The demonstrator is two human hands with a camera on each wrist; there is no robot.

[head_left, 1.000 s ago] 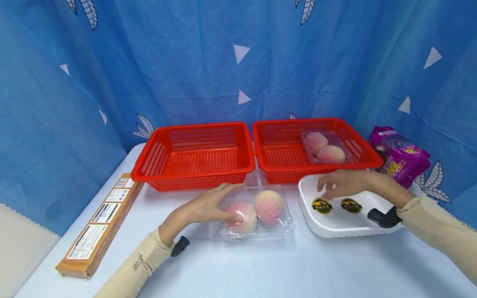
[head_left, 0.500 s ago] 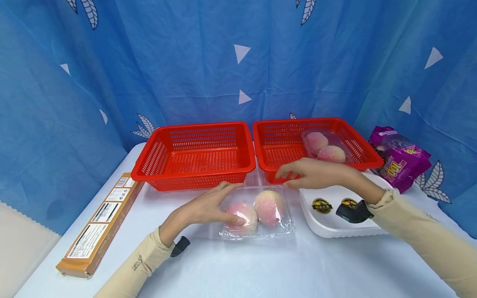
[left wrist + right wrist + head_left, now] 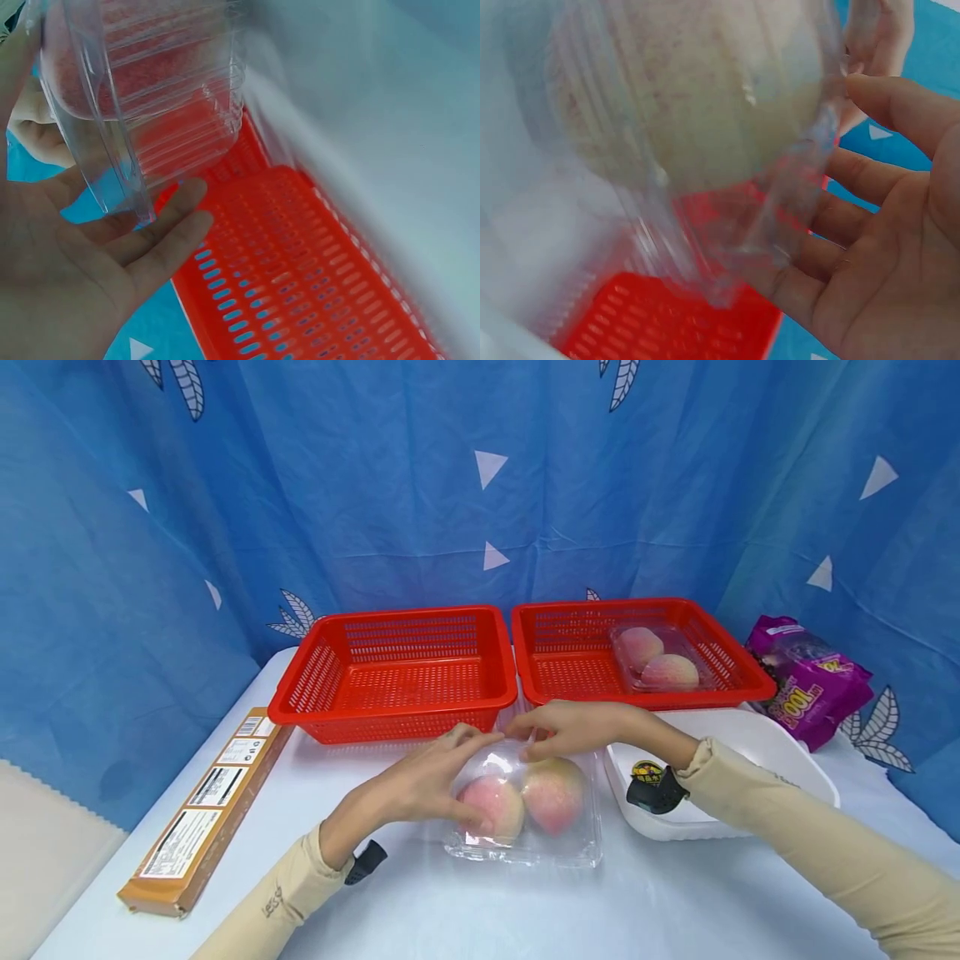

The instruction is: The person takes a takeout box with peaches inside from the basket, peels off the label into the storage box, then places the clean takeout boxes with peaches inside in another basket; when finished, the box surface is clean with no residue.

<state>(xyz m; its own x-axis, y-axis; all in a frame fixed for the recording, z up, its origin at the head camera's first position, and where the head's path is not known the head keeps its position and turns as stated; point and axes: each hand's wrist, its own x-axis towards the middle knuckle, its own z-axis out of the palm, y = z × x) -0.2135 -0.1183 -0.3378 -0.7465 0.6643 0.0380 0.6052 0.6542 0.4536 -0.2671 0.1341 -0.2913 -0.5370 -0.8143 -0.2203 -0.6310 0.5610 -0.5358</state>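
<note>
A clear plastic clamshell box (image 3: 525, 853) with two peaches (image 3: 557, 795) inside is between my hands in the head view. My left hand (image 3: 423, 781) grips its left side, thumb over the near part and fingers at the far edge. From the right, my right hand (image 3: 585, 727) holds the far edge, thumb and fingertips on the plastic. Both wrist views show the box wall (image 3: 180, 82) close up with fingers (image 3: 169, 240) reaching along and behind it. In the right wrist view, the thumb (image 3: 900, 105) meets the plastic edge.
A red basket (image 3: 390, 718) stands behind on the left; another red basket (image 3: 555, 693) beside it holds a second box of peaches (image 3: 660, 664). At right are a white tray (image 3: 802, 777) and a purple bag (image 3: 813, 685). A long orange carton (image 3: 198, 818) lies left.
My right hand has moved left from over the white tray to the box's far edge. The box looks slightly larger and its near edge lower in view, with the left hand still on it.
</note>
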